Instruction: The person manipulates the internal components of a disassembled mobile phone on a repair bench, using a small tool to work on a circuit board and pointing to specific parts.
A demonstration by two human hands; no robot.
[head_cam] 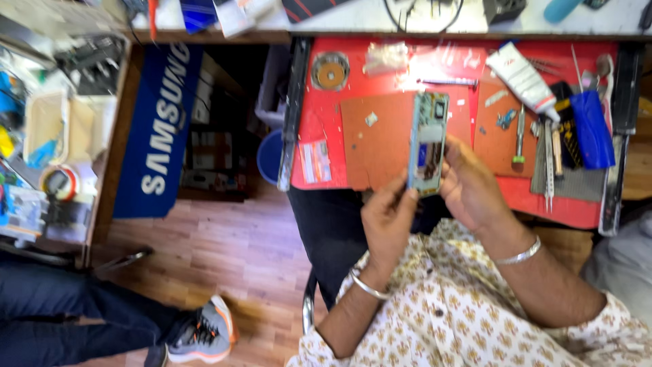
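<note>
Phone frame [428, 143] — blurred, lower end hidden by both hands [435, 197].

Both forearms are reaching forward from patterned short sleeves, each wrist wearing a thin silver bangle. The left hand [388, 221] is rising with its fingers bunched, the fingertips pinching upward at the lower left edge of what it is holding. The right hand [468, 183] is cupping from the right side, fingers curled behind and thumb pressing along the edge.
</note>
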